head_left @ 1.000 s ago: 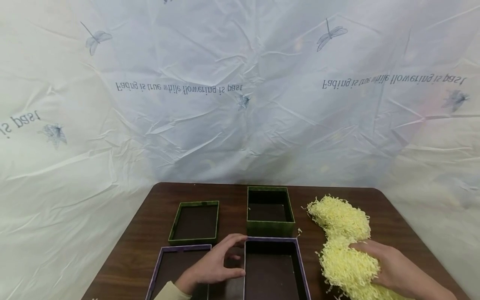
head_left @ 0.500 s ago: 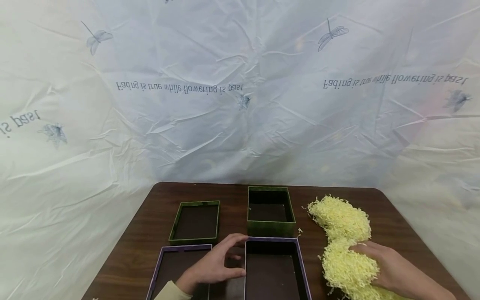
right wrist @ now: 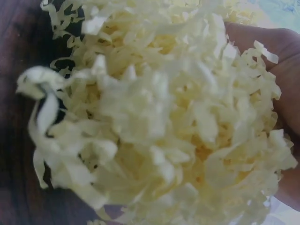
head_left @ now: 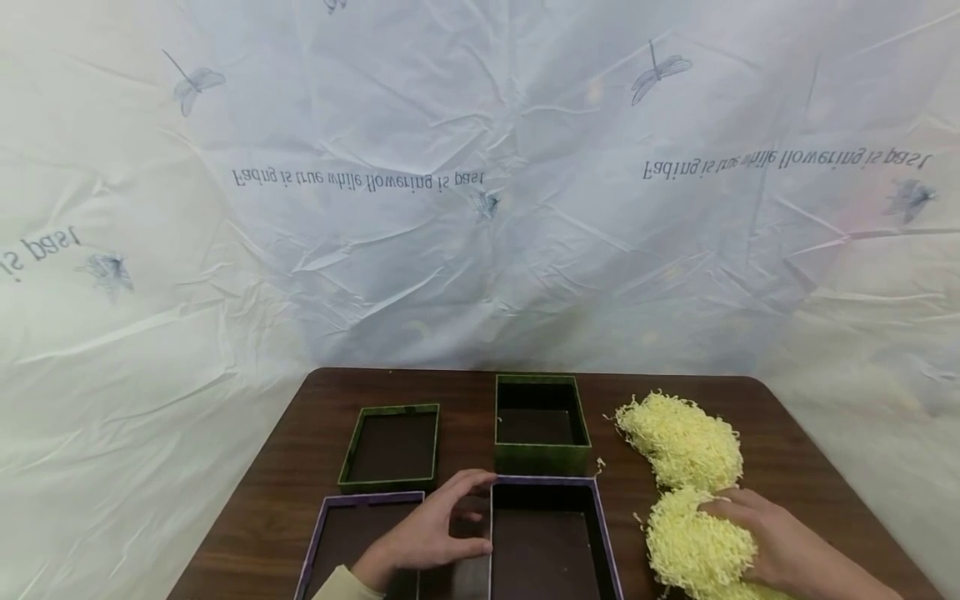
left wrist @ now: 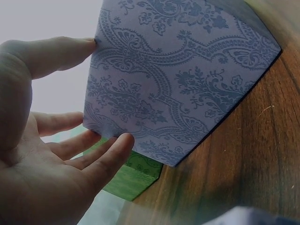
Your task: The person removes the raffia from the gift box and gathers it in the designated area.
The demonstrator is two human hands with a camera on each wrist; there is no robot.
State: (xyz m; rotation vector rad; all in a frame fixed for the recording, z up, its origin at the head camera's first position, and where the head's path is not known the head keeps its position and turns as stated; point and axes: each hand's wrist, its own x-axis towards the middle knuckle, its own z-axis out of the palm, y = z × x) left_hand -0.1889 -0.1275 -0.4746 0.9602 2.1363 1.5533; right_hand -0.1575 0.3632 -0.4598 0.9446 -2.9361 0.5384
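Observation:
My right hand (head_left: 772, 533) grips a clump of pale yellow shredded paper (head_left: 701, 546) at the right of the table. In the right wrist view the shredded paper (right wrist: 164, 126) hides most of the fingers. My left hand (head_left: 435, 529) touches the left side of a deep purple-rimmed box (head_left: 547, 542) with thumb and fingertips. The left wrist view has this left hand (left wrist: 56, 136) at the box's patterned outer wall (left wrist: 159, 79), fingers spread and mostly straight. Behind the clump lies a larger heap of shredded paper (head_left: 682, 437).
A deep green box (head_left: 542, 458) stands behind the purple one. To the left lie a shallow green tray-like lid (head_left: 386, 483) and a purple-rimmed lid (head_left: 318, 533), partly behind my left arm. The brown table (head_left: 255, 500) meets a hanging white printed sheet (head_left: 487, 275).
My right hand has shifted slightly, and the clump of shredded paper in it has drawn apart from the heap behind. The left hand has stayed at the purple box.

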